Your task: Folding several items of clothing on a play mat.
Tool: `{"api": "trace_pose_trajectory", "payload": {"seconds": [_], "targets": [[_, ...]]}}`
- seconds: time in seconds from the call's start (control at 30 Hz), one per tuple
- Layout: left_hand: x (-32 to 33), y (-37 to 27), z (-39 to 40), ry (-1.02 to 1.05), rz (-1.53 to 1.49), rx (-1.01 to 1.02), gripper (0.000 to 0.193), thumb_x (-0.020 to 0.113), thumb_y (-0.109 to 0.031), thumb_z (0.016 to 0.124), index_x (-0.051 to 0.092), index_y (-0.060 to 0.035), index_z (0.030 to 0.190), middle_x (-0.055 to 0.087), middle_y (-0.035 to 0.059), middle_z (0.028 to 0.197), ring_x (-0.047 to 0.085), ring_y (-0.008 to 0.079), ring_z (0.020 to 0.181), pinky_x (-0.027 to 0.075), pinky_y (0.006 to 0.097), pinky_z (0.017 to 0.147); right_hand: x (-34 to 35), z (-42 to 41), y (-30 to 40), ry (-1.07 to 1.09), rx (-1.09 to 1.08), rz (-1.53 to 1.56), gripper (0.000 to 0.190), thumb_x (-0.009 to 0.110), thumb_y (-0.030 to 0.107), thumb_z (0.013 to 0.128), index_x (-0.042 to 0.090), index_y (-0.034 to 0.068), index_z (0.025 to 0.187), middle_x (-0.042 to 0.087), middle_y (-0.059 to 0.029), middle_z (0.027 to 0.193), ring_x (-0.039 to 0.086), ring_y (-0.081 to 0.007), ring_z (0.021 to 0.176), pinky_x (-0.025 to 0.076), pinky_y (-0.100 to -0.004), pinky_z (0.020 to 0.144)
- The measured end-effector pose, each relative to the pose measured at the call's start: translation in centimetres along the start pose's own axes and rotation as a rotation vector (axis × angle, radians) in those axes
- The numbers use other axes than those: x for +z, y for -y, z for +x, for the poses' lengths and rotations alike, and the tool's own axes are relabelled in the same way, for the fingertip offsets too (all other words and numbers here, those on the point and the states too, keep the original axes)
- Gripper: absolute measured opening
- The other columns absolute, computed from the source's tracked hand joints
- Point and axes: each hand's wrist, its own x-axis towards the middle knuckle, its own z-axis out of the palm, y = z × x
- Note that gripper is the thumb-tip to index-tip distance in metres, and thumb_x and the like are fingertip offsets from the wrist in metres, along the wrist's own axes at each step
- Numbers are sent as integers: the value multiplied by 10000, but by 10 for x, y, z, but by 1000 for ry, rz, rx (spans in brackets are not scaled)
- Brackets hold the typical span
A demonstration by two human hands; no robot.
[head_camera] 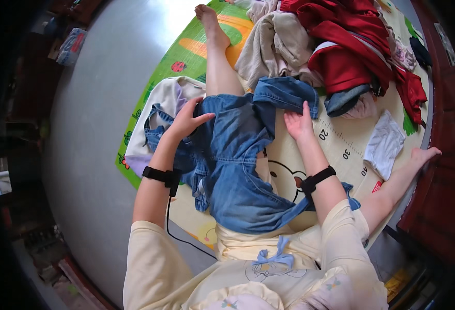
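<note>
Blue denim dungarees [231, 186] are spread over my lap and outstretched left leg, one leg of the garment folded out toward the right at its cuff [285, 95]. My left hand [188, 121] rests at the left edge of the denim, thumb and fingers spread apart. By the folded cuff is my right hand [300, 122], palm turned up, with a fingertip overlapping the cloth and no grip visible. Denim straps [159, 120] lie bunched to the left, on a white and lilac garment [150, 112].
A heap with a beige knitted garment [258, 50] and red clothing [347, 66] lies at the far side of the printed play mat [289, 151]. A folded white cloth [385, 143] sits near my right leg. Dark red furniture [440, 155] borders the right; grey floor [95, 128] stretches left.
</note>
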Motion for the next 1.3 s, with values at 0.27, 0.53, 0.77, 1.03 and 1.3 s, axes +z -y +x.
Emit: {"api": "trace_pose_trajectory", "payload": {"seconds": [0.27,0.53,0.77,1.03,1.3], "targets": [[-42,-7,16,16,-17,-202,363,675,-277,673,557,11,861,561,52,742,501,110,702,406,238,649,-8,-97,110,65,-670,-5,192,519,92,747,501,33,929,555,-57,858,545,-156,759,449,-259,696],[7,-34,28,-58,461,192,531,613,-143,698,393,-58,1174,419,152,1167,364,310,1111,292,369,928,-139,-94,206,-432,-889,-1540,447,613,297,706,488,54,1060,499,-127,1071,472,-221,978,385,-341,824],[56,-148,-4,140,464,362,583,603,-130,700,348,-63,1220,323,138,1270,253,320,1203,210,402,981,-213,-93,191,-989,-466,-1579,769,544,531,675,199,251,1302,52,-180,1368,49,-419,1236,115,-611,924],[85,-176,1,279,519,335,574,607,-210,706,368,-51,1203,351,136,1249,249,318,1205,200,413,981,-221,-102,235,-1275,-359,-992,682,585,397,676,271,252,1263,326,-182,1264,290,-327,1184,260,-507,926],[123,-223,18,343,410,481,524,598,-172,711,390,-46,1176,365,134,1238,256,324,1199,225,410,973,-209,-95,217,-1175,-1100,-1315,234,540,112,684,611,243,865,541,-26,922,474,-226,926,336,-447,786]]}}
